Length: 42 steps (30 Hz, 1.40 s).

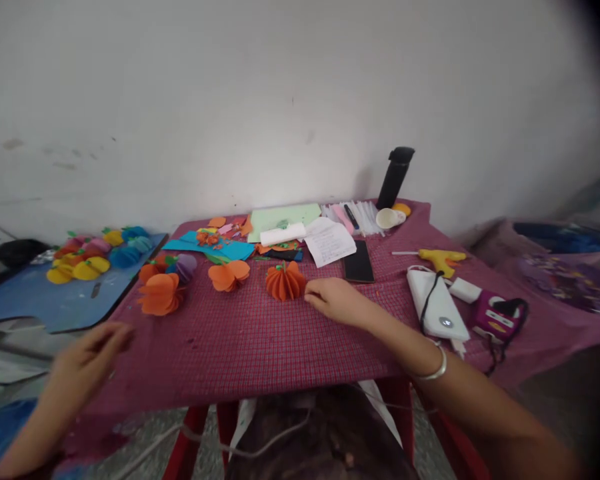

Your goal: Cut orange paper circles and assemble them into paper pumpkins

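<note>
My right hand (336, 300) rests on the red checked tablecloth (260, 340), its fingers curled and touching the right side of an orange paper pumpkin (285, 281). I cannot see anything gripped in it. A bangle sits on that wrist. My left hand (91, 352) hovers at the table's near left edge, blurred by motion, fingers loosely bent. Two more orange paper pumpkins (229, 274) (159, 293) and a purple one (185, 266) lie to the left of the first.
A blue board (40, 297) at left carries several coloured paper pumpkins. Paper scraps, a note sheet (330, 241), a black phone (359, 261), a yellow glue gun (440, 259), a white power bank (437, 303), a black bottle (395, 177) and a cup lie further back and right.
</note>
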Each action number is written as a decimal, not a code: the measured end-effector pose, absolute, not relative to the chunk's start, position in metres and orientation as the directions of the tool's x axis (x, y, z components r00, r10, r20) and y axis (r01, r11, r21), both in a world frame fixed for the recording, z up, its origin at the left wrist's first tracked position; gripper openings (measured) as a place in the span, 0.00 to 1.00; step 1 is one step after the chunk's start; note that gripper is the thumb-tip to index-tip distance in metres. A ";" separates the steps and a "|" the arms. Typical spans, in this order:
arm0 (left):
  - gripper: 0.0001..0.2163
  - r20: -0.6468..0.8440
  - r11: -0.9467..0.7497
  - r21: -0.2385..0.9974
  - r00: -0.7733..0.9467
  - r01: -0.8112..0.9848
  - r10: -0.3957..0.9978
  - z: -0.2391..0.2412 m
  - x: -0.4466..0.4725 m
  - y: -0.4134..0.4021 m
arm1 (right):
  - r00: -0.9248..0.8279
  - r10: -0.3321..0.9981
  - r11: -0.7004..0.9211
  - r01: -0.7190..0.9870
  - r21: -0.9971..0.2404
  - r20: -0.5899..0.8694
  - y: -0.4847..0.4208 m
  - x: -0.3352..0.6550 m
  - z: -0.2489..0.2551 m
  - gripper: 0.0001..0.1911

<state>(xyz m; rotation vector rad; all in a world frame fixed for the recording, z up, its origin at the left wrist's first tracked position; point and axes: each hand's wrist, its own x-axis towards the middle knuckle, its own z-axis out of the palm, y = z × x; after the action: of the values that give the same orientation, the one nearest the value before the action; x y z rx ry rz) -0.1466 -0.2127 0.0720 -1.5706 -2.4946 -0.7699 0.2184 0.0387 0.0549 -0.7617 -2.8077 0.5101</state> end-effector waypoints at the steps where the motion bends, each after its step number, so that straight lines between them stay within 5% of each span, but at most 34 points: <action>1: 0.17 0.330 0.249 0.397 -0.390 0.883 0.860 0.071 -0.137 -0.189 | -0.823 0.560 0.790 0.497 -0.359 0.092 0.041 0.216 0.053 0.12; 5: 0.12 0.359 -0.006 0.365 -0.134 0.931 0.924 0.070 -0.101 -0.113 | -0.766 0.631 0.750 0.563 -0.346 0.121 0.049 0.213 0.043 0.09; 16: 0.11 0.458 -0.105 -0.048 0.115 0.993 0.881 0.034 -0.133 -0.058 | -0.757 0.648 0.696 0.541 -0.472 0.086 0.062 0.213 0.033 0.08; 18: 0.08 0.511 -0.064 0.015 0.048 0.998 0.858 0.030 -0.141 -0.055 | -0.750 0.655 0.682 0.536 -0.498 0.090 0.068 0.213 0.032 0.09; 21: 0.09 0.603 -0.004 0.302 -0.188 0.953 0.775 0.029 -0.147 -0.058 | -0.732 0.672 0.650 0.515 -0.559 0.108 0.074 0.215 0.030 0.10; 26: 0.11 0.396 0.105 0.720 -0.531 0.686 0.750 0.021 -0.136 -0.081 | -0.705 0.704 0.574 0.490 -0.656 0.089 0.080 0.218 0.019 0.11; 35: 0.13 0.171 0.323 0.741 -0.632 0.588 0.756 0.001 -0.126 -0.132 | -0.699 0.715 0.493 0.502 -0.711 0.002 0.082 0.226 0.013 0.13; 42: 0.10 0.253 0.332 0.644 -0.602 0.689 0.758 0.010 -0.124 -0.154 | -0.661 0.749 0.486 0.501 -0.716 0.046 0.086 0.230 0.007 0.12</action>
<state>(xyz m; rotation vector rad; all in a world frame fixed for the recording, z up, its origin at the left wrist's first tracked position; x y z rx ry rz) -0.1238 -0.1537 0.0100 -1.4370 -2.6386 -1.1979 0.2303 0.0864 0.0066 -1.0473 -2.3830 0.9781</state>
